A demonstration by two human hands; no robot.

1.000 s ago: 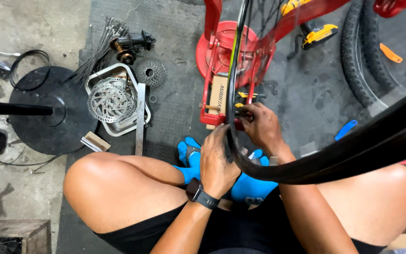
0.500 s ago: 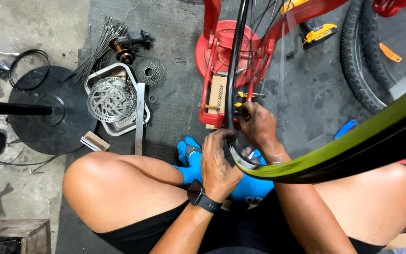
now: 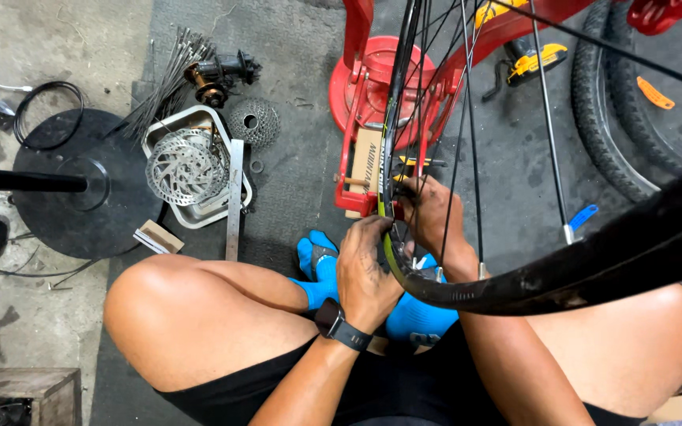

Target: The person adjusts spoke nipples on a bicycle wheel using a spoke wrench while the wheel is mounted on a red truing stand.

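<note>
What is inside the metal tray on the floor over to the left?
A silver brake disc rotor fills most of the metal tray. A flat metal bar lies across the tray's right edge. Anything beneath the rotor is covered.

black rim [image 3: 562, 276] with silver spokes [image 3: 545, 118]; bright red stand [image 3: 372, 87]; blue socks [image 3: 321, 272]; silver disc rotor [image 3: 187, 167]; yellow-and-black drill [image 3: 532, 61]; orange tyre lever [image 3: 655, 93]
</note>
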